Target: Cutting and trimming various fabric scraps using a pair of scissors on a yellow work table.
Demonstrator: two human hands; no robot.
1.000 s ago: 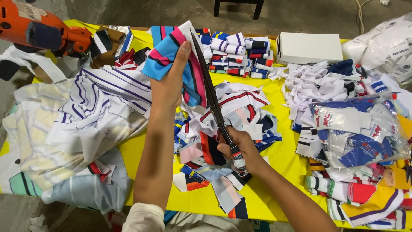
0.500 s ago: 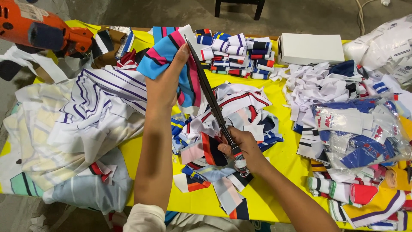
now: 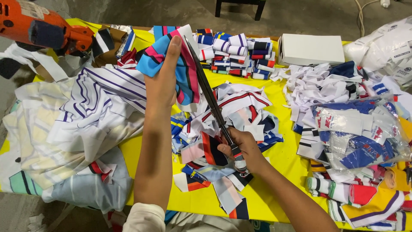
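The left hand [image 3: 165, 81] holds a blue, pink and black striped fabric piece [image 3: 182, 64] raised above the yellow desk [image 3: 274, 107]. The right hand [image 3: 240, 150] is wrapped round the handle of long black shears [image 3: 212, 101], whose blades lie along the fabric's right edge. Since a second ago the fabric has shifted slightly and the blades seem closer together, probably mid-cut. Scraps [image 3: 227, 129] lie heaped beneath.

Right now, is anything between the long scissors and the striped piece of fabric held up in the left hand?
Nothing visible. The long scissors, gripped by the right hand, already lie along the edge of the striped fabric piece that the left hand holds above the scrap pile.
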